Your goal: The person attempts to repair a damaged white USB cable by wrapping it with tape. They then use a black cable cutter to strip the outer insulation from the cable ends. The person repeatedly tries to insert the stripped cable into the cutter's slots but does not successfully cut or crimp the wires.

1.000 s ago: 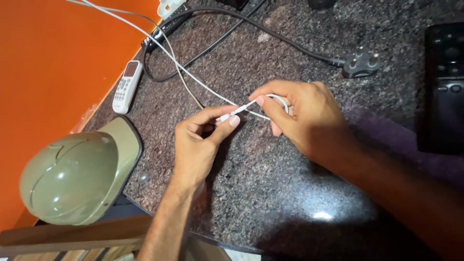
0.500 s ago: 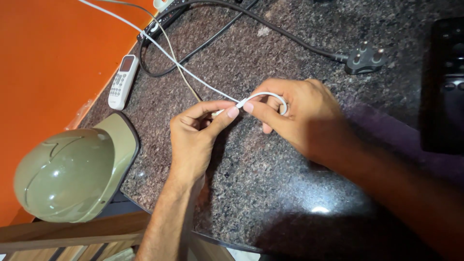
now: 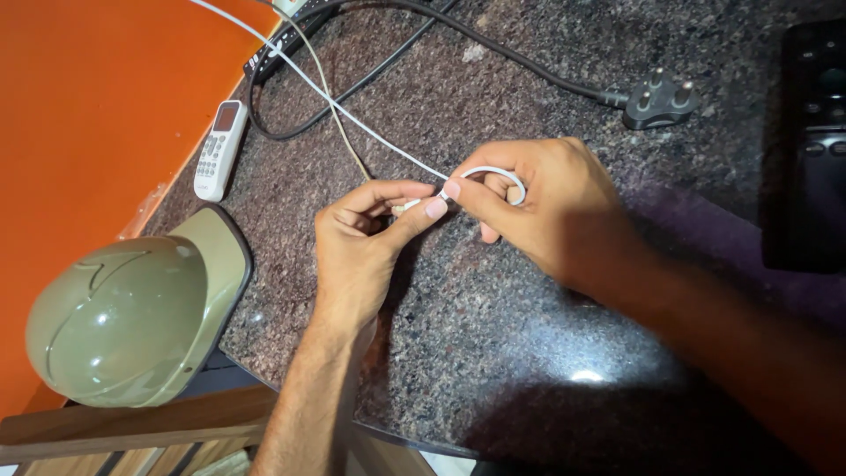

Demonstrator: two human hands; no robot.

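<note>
A thin white cable (image 3: 352, 115) runs from the top left across a dark speckled stone counter (image 3: 493, 353) to both hands. My left hand (image 3: 366, 242) pinches the cable's end between thumb and forefinger. My right hand (image 3: 538, 211) touches it fingertip to fingertip and holds a small loop of the same cable (image 3: 502, 172) curled around its fingers. The plug at the cable's end is hidden by the fingertips.
A thick black cord (image 3: 493, 48) ends in a black three-pin plug (image 3: 661, 97) at the upper right. A white remote (image 3: 218, 150) lies by the orange wall (image 3: 79, 123). An olive cap (image 3: 132, 308) sits at the counter's left edge. A black remote (image 3: 811, 150) lies far right.
The hands have drawn closer together, and the white cable now forms a tighter loop around my right fingers. The view has shifted slightly.
</note>
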